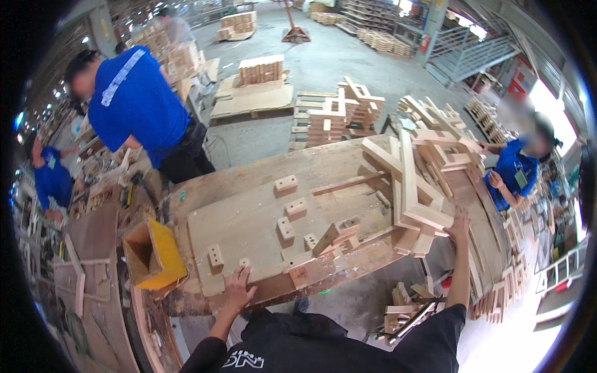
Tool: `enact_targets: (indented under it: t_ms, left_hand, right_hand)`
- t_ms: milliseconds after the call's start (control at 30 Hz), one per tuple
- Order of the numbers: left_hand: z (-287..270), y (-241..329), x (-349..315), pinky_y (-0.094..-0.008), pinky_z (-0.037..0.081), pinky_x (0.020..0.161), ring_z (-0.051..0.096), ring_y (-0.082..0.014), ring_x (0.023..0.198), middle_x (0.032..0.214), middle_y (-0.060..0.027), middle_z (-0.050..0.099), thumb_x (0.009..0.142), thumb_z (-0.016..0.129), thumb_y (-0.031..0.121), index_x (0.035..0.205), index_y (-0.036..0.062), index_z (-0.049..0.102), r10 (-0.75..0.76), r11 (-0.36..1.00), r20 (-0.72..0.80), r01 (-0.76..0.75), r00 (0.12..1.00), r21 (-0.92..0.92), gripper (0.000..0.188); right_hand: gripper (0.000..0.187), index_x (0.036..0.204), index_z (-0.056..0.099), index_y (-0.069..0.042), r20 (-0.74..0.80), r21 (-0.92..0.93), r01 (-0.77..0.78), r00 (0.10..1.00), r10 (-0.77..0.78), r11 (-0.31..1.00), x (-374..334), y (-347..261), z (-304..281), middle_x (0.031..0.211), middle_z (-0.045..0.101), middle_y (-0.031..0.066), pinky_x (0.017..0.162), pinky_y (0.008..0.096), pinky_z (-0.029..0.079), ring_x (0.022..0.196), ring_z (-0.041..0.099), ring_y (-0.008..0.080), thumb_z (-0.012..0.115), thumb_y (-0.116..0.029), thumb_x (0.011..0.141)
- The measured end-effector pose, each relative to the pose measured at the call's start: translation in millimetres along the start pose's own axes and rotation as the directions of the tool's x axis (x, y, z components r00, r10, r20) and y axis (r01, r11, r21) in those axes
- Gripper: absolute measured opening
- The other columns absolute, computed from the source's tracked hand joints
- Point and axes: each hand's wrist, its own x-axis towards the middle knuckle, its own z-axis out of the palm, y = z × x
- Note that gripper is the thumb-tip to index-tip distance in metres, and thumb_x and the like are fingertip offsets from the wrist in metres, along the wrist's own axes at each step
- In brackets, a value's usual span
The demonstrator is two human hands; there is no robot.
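Note:
My left hand [237, 290] lies at the near edge of the workbench [249, 172], fingers spread, with nothing in it. Just beyond its fingertips is a small wooden block [245, 262], partly hidden. Beside it stands a drilled wooden block [215, 257], and several similar blocks [286, 185] are scattered farther up the board. On the right, my right hand [459, 225] is closed at the near corner of an angled wooden frame [407, 180]. This frame leans over other frame pieces. Between my hands, a drilled wooden piece [336, 236] sits near the bench edge.
A yellow-sided, open wooden box [163, 255] stands at the bench's left. More frames [444, 152] pile up at the right, near a person in blue [519, 168]. Another person in blue [140, 102] stands beyond the bench at left. Stacked wood [261, 69] rests on a pallet behind.

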Motion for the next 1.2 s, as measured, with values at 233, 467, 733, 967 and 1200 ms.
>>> enact_targets:
  t_ms: [233,467,733,967,1200]
  left_hand:
    - [-29.5,-34.5,4.7,-0.0505,0.036,0.106,0.043,-0.0421,0.128,0.137,-0.023,0.044,0.086,0.066,0.049,0.146,0.0048,0.034,-0.041,0.998,-0.168,0.033,0.985,-0.049,0.082]
    - [2.2,-75.2,22.4,-0.0514,0.029,0.109,0.038,-0.0376,0.135,0.147,-0.0201,0.038,0.085,0.061,0.059,0.143,0.0078,0.042,-0.287,0.957,-0.297,0.286,0.911,-0.047,0.08]
    - [8.7,-83.2,20.6,-0.0557,0.022,0.112,0.026,-0.0352,0.142,0.152,-0.0179,0.031,0.082,0.066,0.051,0.139,0.0093,0.048,-0.416,0.904,-0.203,0.379,0.886,-0.198,0.073]
    - [6.5,-80.5,18.9,-0.0557,0.029,0.11,0.033,-0.0352,0.139,0.153,-0.0166,0.029,0.081,0.068,0.045,0.136,0.0098,0.049,-0.462,0.884,-0.186,0.434,0.867,-0.175,0.067]
    - [-0.6,-77.7,24.2,-0.0518,0.035,0.106,0.041,-0.0357,0.133,0.151,-0.017,0.033,0.082,0.066,0.044,0.136,0.0102,0.049,-0.441,0.895,-0.171,0.42,0.881,-0.149,0.066]
  right_hand:
    - [0.089,0.151,0.03,-0.007,-0.504,0.197,0.417,0.819,-0.273,0.887,-22.4,-58.7,-68.0,0.151,0.036,0.0195,0.116,0.0502,0.023,0.141,0.029,0.0388,0.078,-0.016,0.077]
    - [0.064,0.146,0.037,0.0,-0.634,0.484,0.673,0.71,-0.305,0.56,-87.9,-186.5,-141.6,0.148,0.041,0.0177,0.114,0.0467,0.028,0.139,0.035,0.0335,0.061,-0.031,0.095]
    - [0.046,0.126,0.057,0.002,-0.502,0.494,0.691,0.722,-0.475,0.528,-123.0,-345.5,-84.3,0.121,0.063,0.0174,0.101,0.0412,0.04,0.115,0.056,0.0342,0.069,-0.017,0.087]
    - [0.02,0.08,0.064,0.005,-0.451,0.78,0.495,0.869,-0.204,0.384,-129.5,-350.9,-67.1,0.072,0.063,0.0127,0.062,0.0335,0.044,0.067,0.056,0.0195,0.065,-0.01,0.093]
    - [0.03,0.07,0.055,0.001,-0.634,0.685,0.636,0.761,-0.14,0.354,-126.7,-346.6,-44.4,0.066,0.056,0.0044,0.051,0.0245,0.037,0.056,0.046,0.0084,0.059,-0.011,0.097]
